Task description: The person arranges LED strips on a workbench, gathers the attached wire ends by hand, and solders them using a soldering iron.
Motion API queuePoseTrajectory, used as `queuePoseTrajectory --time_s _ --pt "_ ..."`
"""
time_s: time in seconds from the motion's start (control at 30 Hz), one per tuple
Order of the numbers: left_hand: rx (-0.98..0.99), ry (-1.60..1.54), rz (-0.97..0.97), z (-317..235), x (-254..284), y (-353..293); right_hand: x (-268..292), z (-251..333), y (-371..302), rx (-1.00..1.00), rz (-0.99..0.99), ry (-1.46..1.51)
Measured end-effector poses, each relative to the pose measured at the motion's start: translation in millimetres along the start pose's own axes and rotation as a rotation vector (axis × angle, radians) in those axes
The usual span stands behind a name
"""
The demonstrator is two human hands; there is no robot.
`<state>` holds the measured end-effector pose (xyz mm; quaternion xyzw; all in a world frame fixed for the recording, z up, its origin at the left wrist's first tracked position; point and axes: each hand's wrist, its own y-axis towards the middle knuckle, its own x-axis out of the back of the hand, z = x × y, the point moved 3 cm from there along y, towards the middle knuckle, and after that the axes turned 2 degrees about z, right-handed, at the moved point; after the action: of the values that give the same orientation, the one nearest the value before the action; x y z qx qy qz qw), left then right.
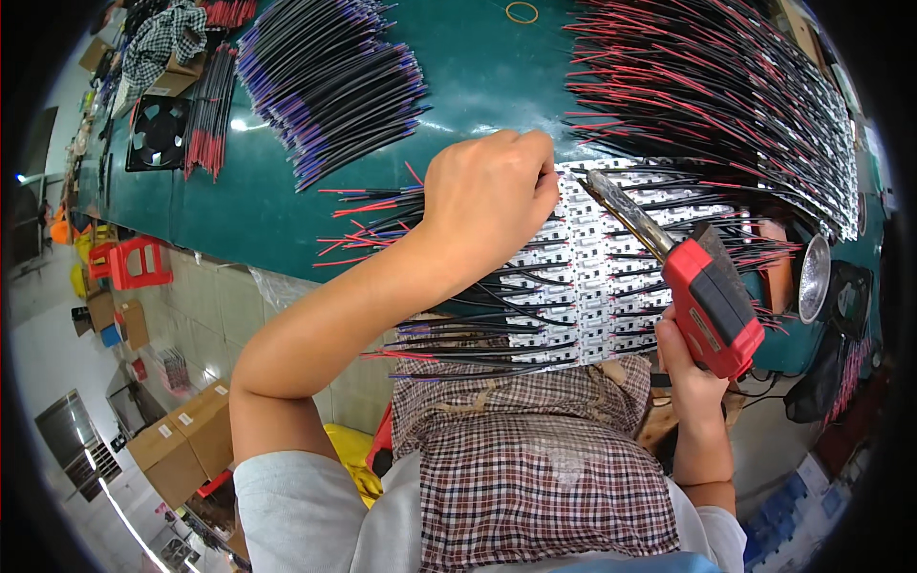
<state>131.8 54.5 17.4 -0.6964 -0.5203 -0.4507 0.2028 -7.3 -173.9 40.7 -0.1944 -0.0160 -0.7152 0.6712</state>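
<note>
A red-and-black soldering gun (712, 306) is gripped in my right hand (690, 368). Its metal tip points up and left, over the upper part of a white panel of small circuit boards (589, 258). My left hand (492, 196) is closed in a pinch at the panel's top left, close to the tip; its fingers hide what they hold, if anything. Black wires with red and blue ends (373, 205) stick out from the panel's left side, partly beneath my left forearm. More black wires (659, 263) run off its right side.
On the green table (478, 86) lie a bundle of black wires with blue ends (330, 86) and wired panels (726, 86) at the far right. A black fan (157, 134) stands far left. A metal bowl (814, 277) is beside the panel; a rubber band (522, 12) lies behind.
</note>
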Motion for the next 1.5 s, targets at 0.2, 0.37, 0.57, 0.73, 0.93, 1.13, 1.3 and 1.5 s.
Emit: queuePoseTrajectory --time_s 0.2,0.37,0.57,0.73,0.93,1.13,1.3,1.5 --pt "-0.01 0.008 0.007 -4 1 3 -3 -5 3 0.019 -0.02 -0.038" --pt "-0.015 0.033 0.016 -7 -1 4 3 -16 1 -0.053 0.082 -0.034" --pt "-0.051 0.056 -0.022 -9 -5 4 4 -15 0 -0.082 0.093 -0.016" --pt "-0.066 0.073 -0.028 -12 -6 4 -5 -4 4 0.018 -0.026 -0.015" --pt "-0.096 0.108 -0.045 -13 -6 4 -4 -2 3 -0.018 -0.01 -0.037" --pt "-0.099 0.121 -0.042 -14 -5 4 -2 0 3 0.039 0.0 -0.072" --pt "-0.108 0.118 -0.039 -14 -5 4 -2 3 1 -0.016 0.051 -0.098" --pt "-0.089 0.119 -0.029 -14 -6 4 -4 12 3 0.037 0.082 -0.182"
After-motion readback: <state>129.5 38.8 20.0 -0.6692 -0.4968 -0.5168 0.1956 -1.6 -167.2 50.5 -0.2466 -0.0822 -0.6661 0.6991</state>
